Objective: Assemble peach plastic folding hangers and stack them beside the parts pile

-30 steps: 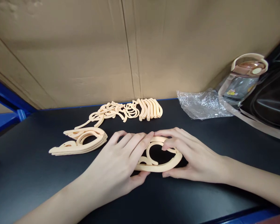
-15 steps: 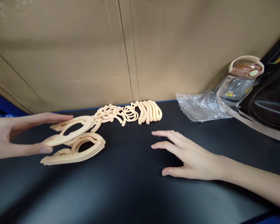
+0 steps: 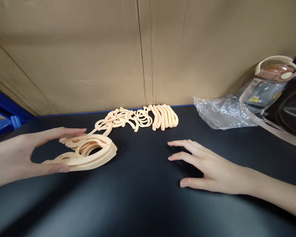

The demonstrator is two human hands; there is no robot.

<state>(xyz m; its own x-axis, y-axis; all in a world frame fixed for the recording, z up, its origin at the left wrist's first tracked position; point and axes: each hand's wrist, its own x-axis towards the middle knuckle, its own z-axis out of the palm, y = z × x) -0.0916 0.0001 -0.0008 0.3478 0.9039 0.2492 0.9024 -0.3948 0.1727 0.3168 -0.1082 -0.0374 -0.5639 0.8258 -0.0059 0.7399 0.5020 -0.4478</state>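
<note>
Stack of beige curved pcs, L side of blk table; its L end partly hidden by L hand: spread wide, grip unclear. R hand half-open, holds nothing. Far pile tangled, pc count unclear.

No writing is readable, even on the bottle.

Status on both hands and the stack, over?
Left hand gripping beige stack; right hand open, holding nothing. Loose pieces close behind stack. Plastic bag farther right.
</note>
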